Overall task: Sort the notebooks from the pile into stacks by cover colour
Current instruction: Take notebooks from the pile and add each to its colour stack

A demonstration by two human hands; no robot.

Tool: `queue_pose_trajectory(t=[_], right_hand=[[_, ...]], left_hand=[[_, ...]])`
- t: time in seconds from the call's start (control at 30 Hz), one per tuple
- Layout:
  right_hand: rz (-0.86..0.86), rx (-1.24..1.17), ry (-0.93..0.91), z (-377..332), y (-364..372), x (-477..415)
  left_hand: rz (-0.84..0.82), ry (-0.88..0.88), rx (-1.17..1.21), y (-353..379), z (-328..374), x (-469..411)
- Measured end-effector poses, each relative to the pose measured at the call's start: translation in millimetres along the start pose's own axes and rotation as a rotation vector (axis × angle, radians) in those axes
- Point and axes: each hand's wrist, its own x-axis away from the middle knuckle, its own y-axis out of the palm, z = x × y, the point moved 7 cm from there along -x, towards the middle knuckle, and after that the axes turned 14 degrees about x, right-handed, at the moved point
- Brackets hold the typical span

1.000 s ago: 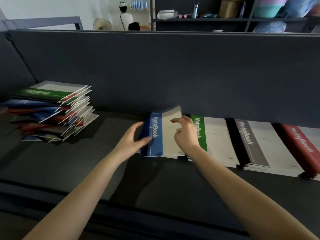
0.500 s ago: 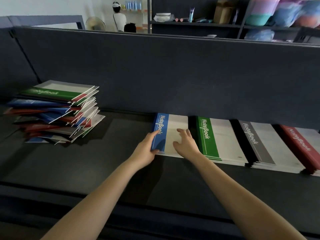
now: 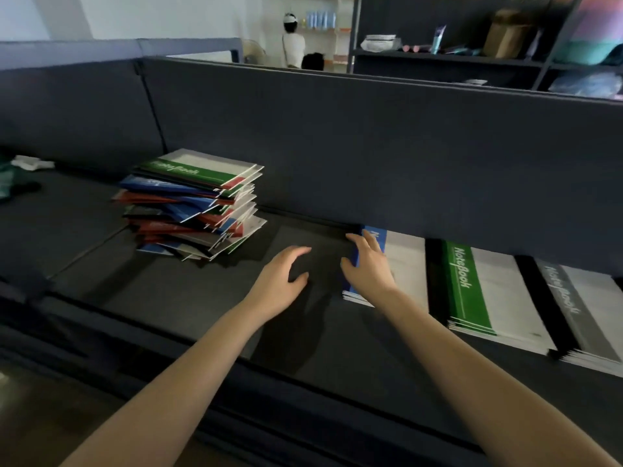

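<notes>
Centre frame: my right hand (image 3: 369,271) lies flat, fingers straight, on the left edge of the blue notebook stack (image 3: 404,261), apparently squaring it beside the green stack (image 3: 472,291) and grey stack (image 3: 573,315) ranged to the right; my left hand (image 3: 283,281) hangs loose and empty over the dark desk (image 3: 202,298), the unsorted notebook pile (image 3: 192,203) well apart, left of centre

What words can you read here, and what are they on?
"NoteBook": green stripe on top of the green stack.
"NoteBook", smeared but legible: grey stack.
"NoteBook", faint: green notebook atop the mixed pile.
"N" only: blue stack; the right hand covers the rest.
Shelf items: too small to read.
</notes>
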Motion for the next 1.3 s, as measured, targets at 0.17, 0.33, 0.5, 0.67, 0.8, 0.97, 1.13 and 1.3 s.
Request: queue_pose_trajectory(t=[0.17,0.33,0.5,0.67,0.8,0.97,1.13,1.3], right_hand=[[-0.055,-0.043,-0.181,-68,29,-14],[-0.052,-0.071,-0.319,-130,45,-29],[0.01,-0.126,-0.415,-179,42,-49],[0.079,-0.152,-0.447,-204,37,-81],[0.083,-0.15,-0.404,-205,37,-106],[0.061,-0.099,-0.437,-207,45,-122],[0.032,-0.041,-0.517,-210,53,-132],[0.084,-0.036,-0.585,-216,46,-131]], left_hand=[[0.09,-0.072,-0.108,-61,-31,23],[0.181,-0.145,-0.119,-105,-54,60],[0.291,-0.179,-0.136,-142,-70,83],[0.364,-0.196,-0.12,-167,-78,91],[0.389,-0.212,-0.109,-177,-82,90],[0.415,-0.214,-0.081,-181,-88,81],[0.406,-0.221,-0.022,-183,-86,66],[0.416,-0.213,0.018,-182,-80,62]])
